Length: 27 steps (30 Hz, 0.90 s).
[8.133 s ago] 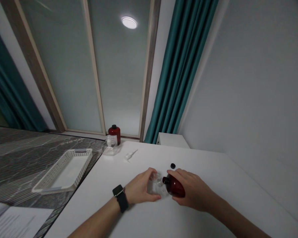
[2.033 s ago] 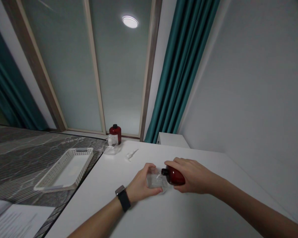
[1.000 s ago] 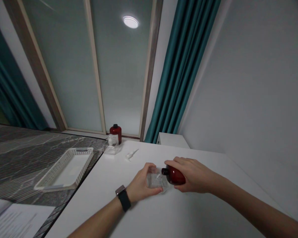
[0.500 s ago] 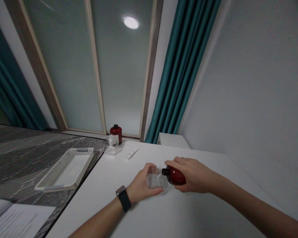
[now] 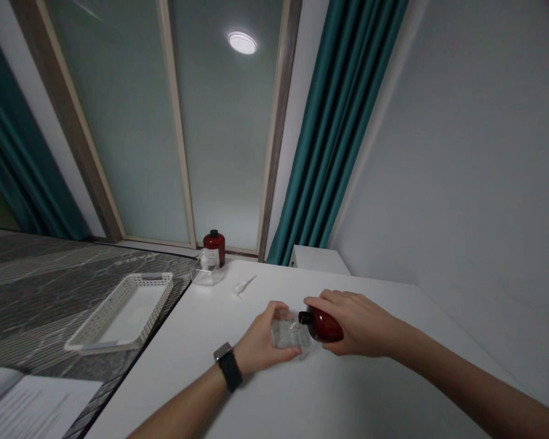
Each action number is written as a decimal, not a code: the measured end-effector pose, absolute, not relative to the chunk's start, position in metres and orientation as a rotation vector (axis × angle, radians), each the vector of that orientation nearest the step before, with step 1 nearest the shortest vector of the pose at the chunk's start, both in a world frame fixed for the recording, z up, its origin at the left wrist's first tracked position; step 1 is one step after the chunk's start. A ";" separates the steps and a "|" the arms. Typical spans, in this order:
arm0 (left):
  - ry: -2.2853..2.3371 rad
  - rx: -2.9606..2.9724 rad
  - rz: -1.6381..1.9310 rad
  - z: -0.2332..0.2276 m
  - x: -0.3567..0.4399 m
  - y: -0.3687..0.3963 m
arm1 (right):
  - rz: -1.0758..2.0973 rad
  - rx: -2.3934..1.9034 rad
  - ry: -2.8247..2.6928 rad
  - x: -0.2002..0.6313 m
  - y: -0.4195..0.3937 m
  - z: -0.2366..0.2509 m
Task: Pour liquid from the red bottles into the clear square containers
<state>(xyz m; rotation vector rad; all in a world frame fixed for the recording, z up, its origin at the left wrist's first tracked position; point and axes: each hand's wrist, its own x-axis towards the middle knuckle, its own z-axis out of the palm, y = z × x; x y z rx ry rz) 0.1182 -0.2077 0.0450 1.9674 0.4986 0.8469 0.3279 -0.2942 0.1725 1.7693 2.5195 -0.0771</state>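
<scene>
My left hand (image 5: 266,338) wraps round a clear bottle (image 5: 287,334) above the white table, a dark watch on that wrist. My right hand (image 5: 351,320) grips a dark red bottle (image 5: 324,325) tipped on its side, its black neck pointing left at the clear bottle's mouth. Whether liquid is flowing cannot be made out. Farther back on the table lies a white pump head (image 5: 244,285) with its tube.
At the table's (image 5: 174,384) far left corner stand another red bottle (image 5: 216,244) with a black top and a clear tray (image 5: 205,277) holding a pump bottle. Left, on the dark marbled surface, are a white basket (image 5: 89,326) and an open book (image 5: 36,405).
</scene>
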 end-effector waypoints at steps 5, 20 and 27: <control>0.503 1.965 0.847 0.046 0.117 -0.209 | -0.048 1.766 2.525 0.328 -0.293 0.172; 0.511 1.965 0.845 0.046 0.118 -0.209 | -0.013 1.763 2.525 0.327 -0.293 0.173; 0.501 1.962 0.844 0.046 0.118 -0.208 | -0.008 1.757 2.526 0.328 -0.293 0.172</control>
